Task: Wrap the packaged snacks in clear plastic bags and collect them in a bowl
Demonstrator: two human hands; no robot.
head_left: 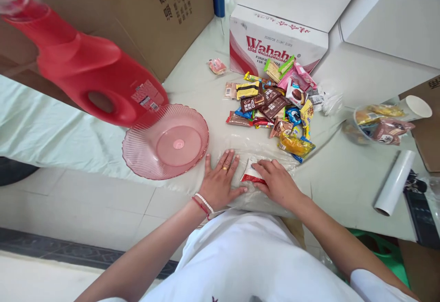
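My left hand [220, 180] lies flat with fingers spread on a sheet of clear plastic film [240, 148] at the table's near edge. My right hand [277, 180] rests just to its right, fingers curled down on a small red and white snack packet [250, 172] that lies on the film. A pile of several wrapped snacks [271, 105] sits just beyond the hands. A pink ribbed plastic plate [167, 140] stands to the left of my left hand, overhanging the edge.
A large red detergent jug [85, 75] lies at the left. A Wahaha carton [275, 41] stands behind the snacks, with brown boxes at the back left. At the right are a wrapped bowl of snacks [376, 123], a paper cup [415, 107] and a film roll [395, 183].
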